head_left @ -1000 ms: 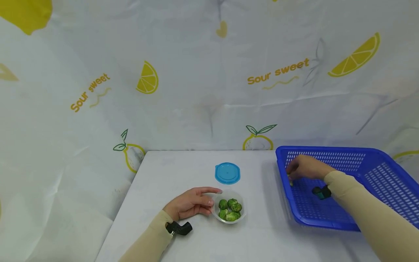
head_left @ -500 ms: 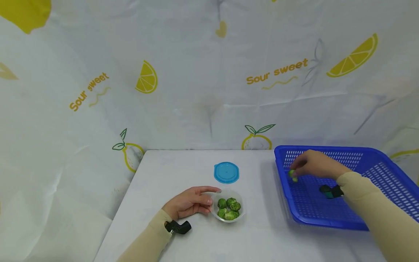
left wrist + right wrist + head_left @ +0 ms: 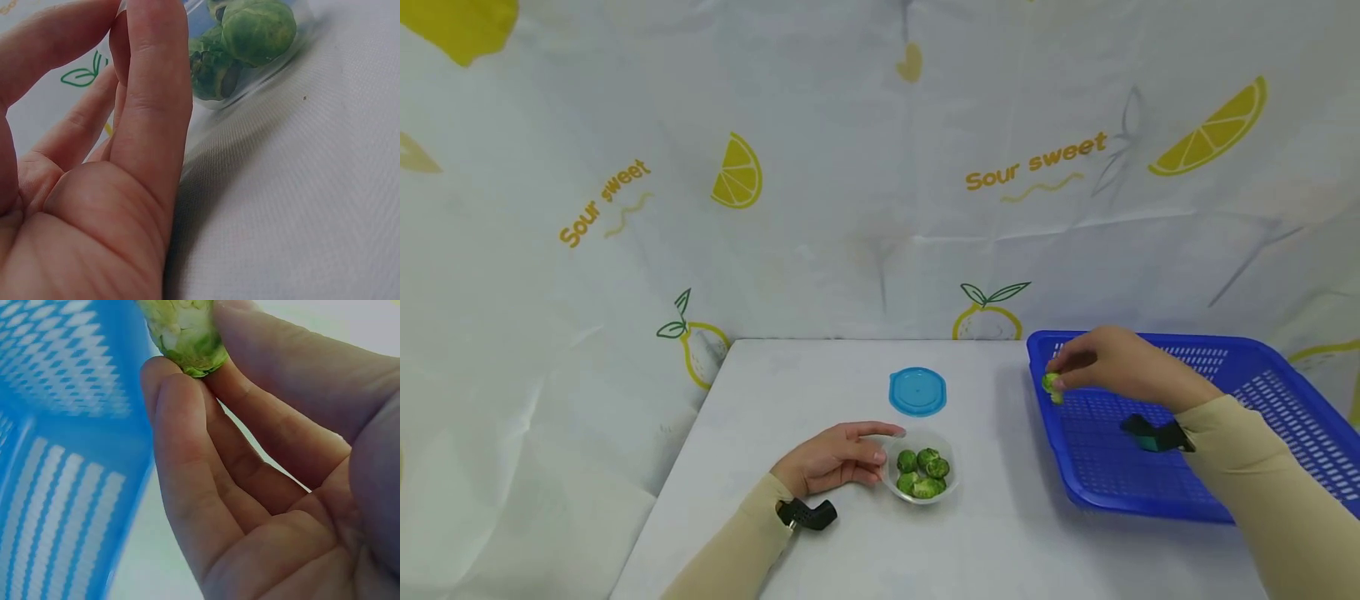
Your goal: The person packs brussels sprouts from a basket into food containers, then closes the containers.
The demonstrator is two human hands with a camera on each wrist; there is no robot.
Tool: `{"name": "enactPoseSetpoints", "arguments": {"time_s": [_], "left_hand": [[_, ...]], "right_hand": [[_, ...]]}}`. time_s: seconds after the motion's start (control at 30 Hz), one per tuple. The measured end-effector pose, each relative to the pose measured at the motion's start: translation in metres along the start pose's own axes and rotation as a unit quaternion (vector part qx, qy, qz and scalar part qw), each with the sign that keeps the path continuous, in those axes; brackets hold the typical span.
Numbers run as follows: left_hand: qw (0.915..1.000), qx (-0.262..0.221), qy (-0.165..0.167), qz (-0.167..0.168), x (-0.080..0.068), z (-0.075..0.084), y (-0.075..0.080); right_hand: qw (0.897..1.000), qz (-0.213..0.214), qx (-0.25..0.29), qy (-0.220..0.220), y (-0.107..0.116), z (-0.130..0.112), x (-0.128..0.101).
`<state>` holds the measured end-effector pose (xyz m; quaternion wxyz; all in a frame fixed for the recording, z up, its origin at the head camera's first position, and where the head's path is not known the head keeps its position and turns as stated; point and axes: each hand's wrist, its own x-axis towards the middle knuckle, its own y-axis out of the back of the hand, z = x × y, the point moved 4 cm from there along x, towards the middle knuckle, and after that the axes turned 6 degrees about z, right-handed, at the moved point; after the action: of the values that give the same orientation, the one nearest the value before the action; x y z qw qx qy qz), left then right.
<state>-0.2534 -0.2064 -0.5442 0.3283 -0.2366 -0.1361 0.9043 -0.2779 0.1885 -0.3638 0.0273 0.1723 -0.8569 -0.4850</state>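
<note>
A small clear plastic bowl (image 3: 953, 467) stands on the white table with several green Brussels sprouts (image 3: 928, 487) inside. My left hand (image 3: 835, 458) holds the bowl's left side, index finger at the far rim and thumb nearer. In the left wrist view, sprouts (image 3: 259, 31) show through the bowl's wall beyond the fingers. At the right, my right hand (image 3: 1108, 362) pinches one Brussels sprout (image 3: 1051, 383) between thumb and fingers. It is above the left rim of the blue plastic basket (image 3: 1067, 467). The right wrist view shows this sprout (image 3: 187, 334) at the fingertips.
A blue round lid (image 3: 917, 392) lies flat behind the bowl on the white table (image 3: 820, 383). The basket's slotted walls rise at the right. Behind the table hangs a white cloth (image 3: 850, 167) with a lemon print.
The right hand has lifted the sprout from low inside the basket up to its left rim. The left hand and the bowl have stayed in place.
</note>
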Motion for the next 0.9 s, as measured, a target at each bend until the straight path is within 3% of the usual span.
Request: {"name": "enactPoseSetpoints", "arguments": {"time_s": [0.17, 0.5, 0.9], "left_hand": [[1.0000, 0.006, -0.003, 0.005, 0.000, -0.001, 0.005], [0.9999, 0.001, -0.003, 0.012, -0.002, 0.000, 0.006], [0.9999, -0.009, -0.013, 0.004, 0.000, -0.001, 0.006]], "right_hand": [[1.000, -0.003, 0.013, 0.023, -0.017, -0.036, 0.012], [0.996, -0.027, 0.051, 0.072, -0.075, -0.103, 0.036], [0.992, -0.065, 0.069, 0.089, -0.132, -0.132, 0.047]]}}
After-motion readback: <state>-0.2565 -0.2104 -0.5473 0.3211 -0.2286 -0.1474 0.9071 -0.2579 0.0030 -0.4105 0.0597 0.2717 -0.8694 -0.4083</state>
